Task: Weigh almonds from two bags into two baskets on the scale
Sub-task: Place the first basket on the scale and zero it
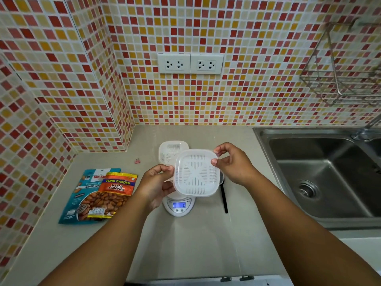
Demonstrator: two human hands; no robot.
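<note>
Two hands up over the scale [179, 206], left hand [157, 185] and right hand [232, 163] each pinching the white slotted basket [196, 174] by its rim (tilted toward us), second basket [169, 151] behind on the counter [195, 244], two almond bags [99, 195] lying left, overlapping.

The orange bag [115, 193], lying near the left edge of the worktop [185, 244], reads "TONG GARDEN" in yellow letters on a dark band and "SALTED ALMONDS" below it on the orange field. Partly under it, the blue bag [78, 195] shows a red brand mark too blurred to make out and a white strip that reads "Roasted Alm", the rest hidden by the orange bag; its small print near the lower corner cannot be read. The lit blue display of the scale [179, 205] shows a "0" at its right end.
</note>
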